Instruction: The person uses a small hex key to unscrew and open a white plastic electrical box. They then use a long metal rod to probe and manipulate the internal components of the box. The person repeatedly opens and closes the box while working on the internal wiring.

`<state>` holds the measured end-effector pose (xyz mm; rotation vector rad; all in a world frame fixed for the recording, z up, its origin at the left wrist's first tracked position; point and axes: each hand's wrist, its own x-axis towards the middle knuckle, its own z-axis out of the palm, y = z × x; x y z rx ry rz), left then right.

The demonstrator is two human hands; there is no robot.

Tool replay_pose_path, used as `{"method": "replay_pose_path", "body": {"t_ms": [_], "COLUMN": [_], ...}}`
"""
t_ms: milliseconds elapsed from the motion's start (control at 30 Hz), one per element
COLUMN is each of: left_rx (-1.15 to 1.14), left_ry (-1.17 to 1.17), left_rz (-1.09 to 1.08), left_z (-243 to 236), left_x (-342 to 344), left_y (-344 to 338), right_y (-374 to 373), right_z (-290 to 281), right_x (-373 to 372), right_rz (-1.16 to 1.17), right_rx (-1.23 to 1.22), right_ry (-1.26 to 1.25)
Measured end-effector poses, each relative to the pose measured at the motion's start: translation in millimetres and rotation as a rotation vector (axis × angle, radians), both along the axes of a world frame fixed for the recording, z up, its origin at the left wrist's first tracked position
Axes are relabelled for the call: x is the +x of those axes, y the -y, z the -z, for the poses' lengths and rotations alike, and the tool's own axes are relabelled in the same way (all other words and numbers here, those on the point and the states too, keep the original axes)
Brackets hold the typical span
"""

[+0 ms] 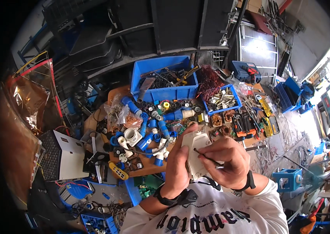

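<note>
Close to my chest, my left hand [177, 165] is wrapped round the side of a cream-coloured plastic housing [193, 160], a shallow rectangular piece with rounded corners. It is tilted, one face toward my right hand [231, 162]. The fingers of that hand are pinched on a thin dark rod-like piece [197, 150], its tip over the housing's face. Most of the rod is hidden by my fingers, so its kind does not show. Beyond my hands, blue and white plastic pipe fittings [145, 142] lie heaped on a wooden table [153, 168].
A large blue crate [165, 94] of tools stands at the table's back. Right of it are a smaller blue tray [240, 104] of metal parts and a blue tool case [241, 70]. Screwdrivers [243, 124] lie at the right. A yellow power strip [118, 171] hangs over the left edge.
</note>
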<state>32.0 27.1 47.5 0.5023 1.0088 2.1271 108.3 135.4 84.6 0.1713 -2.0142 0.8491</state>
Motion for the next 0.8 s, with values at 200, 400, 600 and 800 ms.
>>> {"method": "replay_pose_path", "body": {"t_ms": [200, 400, 600, 800], "left_rx": [0.115, 0.088, 0.094, 0.145], "left_ry": [0.064, 0.046, 0.079, 0.18], "left_rz": [0.084, 0.093, 0.108, 0.138], "left_z": [8, 4, 10, 8], "left_x": [-2, -5, -8, -10], "left_y": [10, 15, 22, 27], "right_y": [-2, 1, 3, 7], "right_z": [-1, -5, -4, -3], "right_x": [3, 0, -5, -2], "right_rz": [-0.076, -0.087, -0.149, -0.186], "right_rx": [0.092, 0.073, 0.031, -0.162], "right_ry": [0.041, 0.063, 0.099, 0.18]}}
